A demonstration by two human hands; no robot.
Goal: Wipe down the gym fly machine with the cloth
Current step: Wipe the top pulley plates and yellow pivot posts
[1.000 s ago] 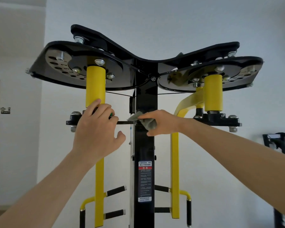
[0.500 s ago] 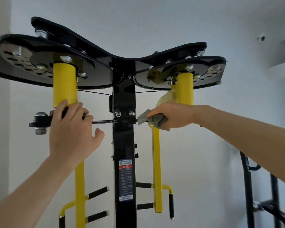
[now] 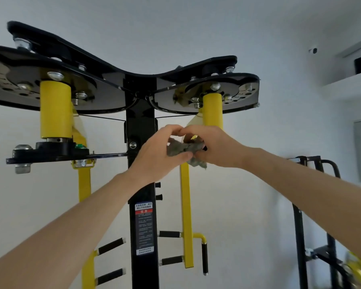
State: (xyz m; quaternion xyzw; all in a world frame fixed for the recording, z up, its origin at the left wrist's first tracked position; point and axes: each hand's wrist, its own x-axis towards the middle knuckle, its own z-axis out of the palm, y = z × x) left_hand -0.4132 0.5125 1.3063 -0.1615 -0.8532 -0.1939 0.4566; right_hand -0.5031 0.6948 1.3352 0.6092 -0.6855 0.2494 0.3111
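Observation:
The fly machine stands in front of me: a black centre post (image 3: 142,215), black top plates (image 3: 113,86) and two yellow arms, the left yellow arm (image 3: 55,113) and the right yellow arm (image 3: 212,109). A crumpled grey cloth (image 3: 183,150) is bunched between both hands just right of the post, in front of the right arm's lower bracket. My left hand (image 3: 157,152) grips the cloth from the left, thumb underneath. My right hand (image 3: 214,146) pinches it from the right with curled fingers. Part of the cloth hangs below my right hand.
A black cross bracket (image 3: 50,154) with bolts sticks out left of the post. Black-gripped handles (image 3: 169,234) branch off the lower yellow bars. A black rack (image 3: 300,226) stands at the right, near a white shelf (image 3: 350,84) on the wall.
My left hand left the left yellow arm and came across the post to the cloth. The view swung right. Both hands now hold the cloth together.

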